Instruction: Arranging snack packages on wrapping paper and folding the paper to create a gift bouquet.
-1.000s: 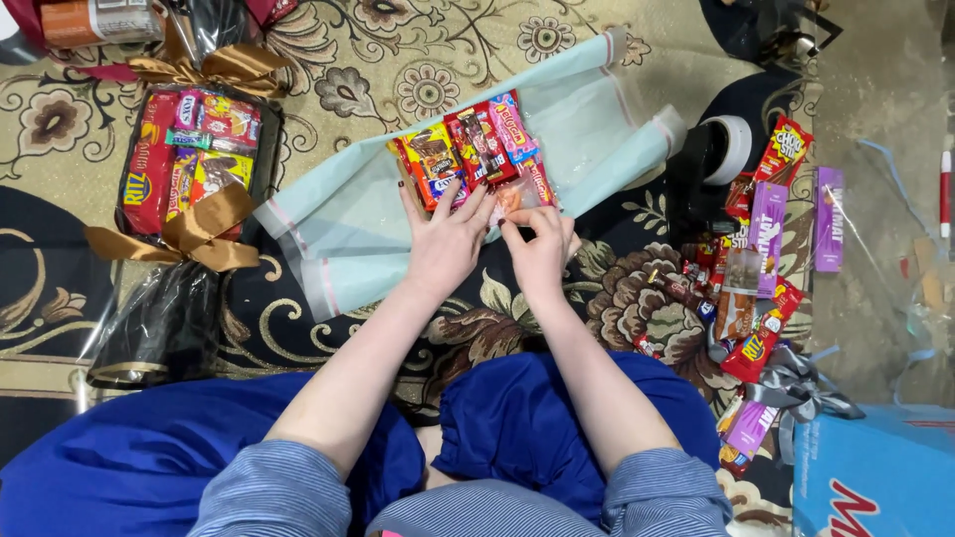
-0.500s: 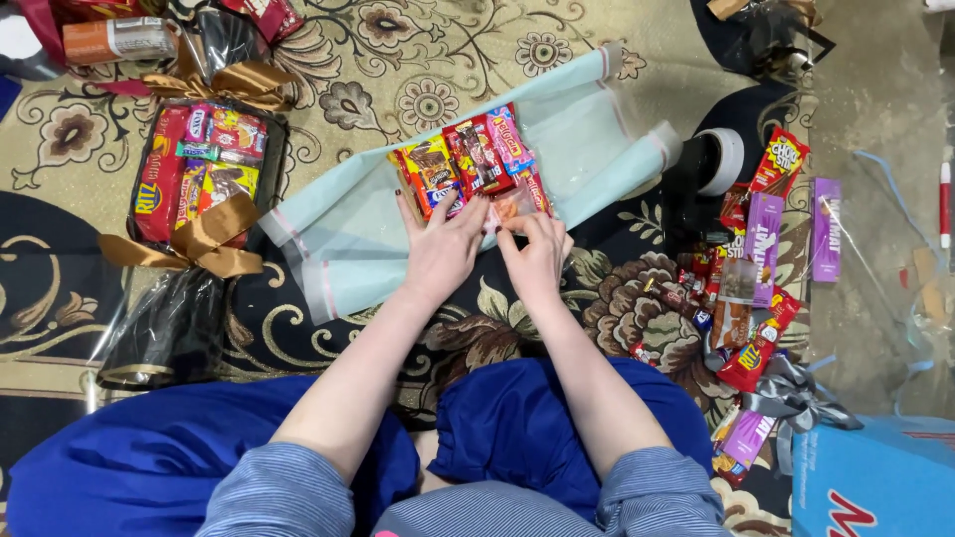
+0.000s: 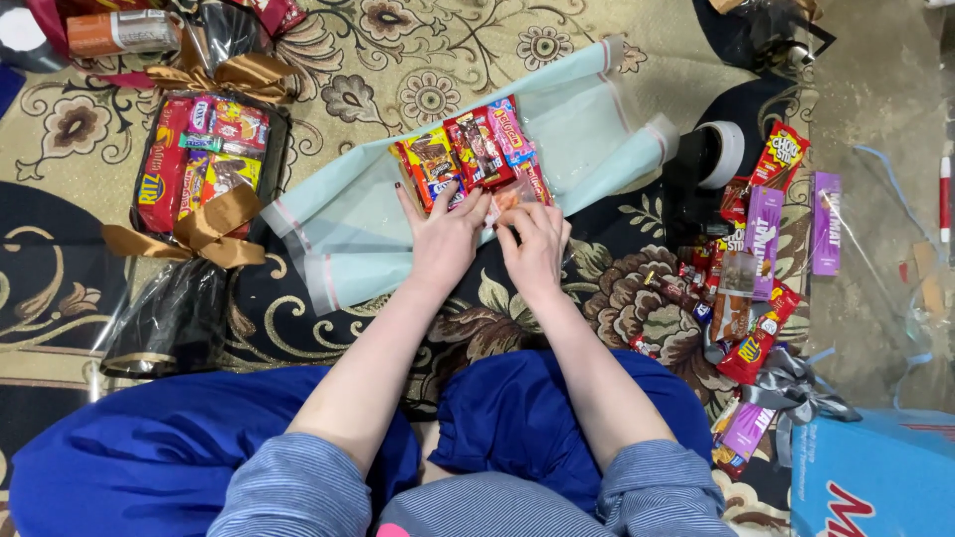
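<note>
Both our left hand [image 3: 445,237] and right hand [image 3: 532,244] lie fingers-spread, clamping nothing, on a snack-packet cluster [image 3: 473,159] at upper centre atop pale-green wrap [image 3: 348,224]; we judge packets light, slippery, crinkly, best pinched at the edges.

Under the left hand [image 3: 445,242] and right hand [image 3: 534,246], near ends of fanned red and orange snack packets [image 3: 468,159] hidden; blue cardboard box [image 3: 875,477] cut off at corner.
</note>
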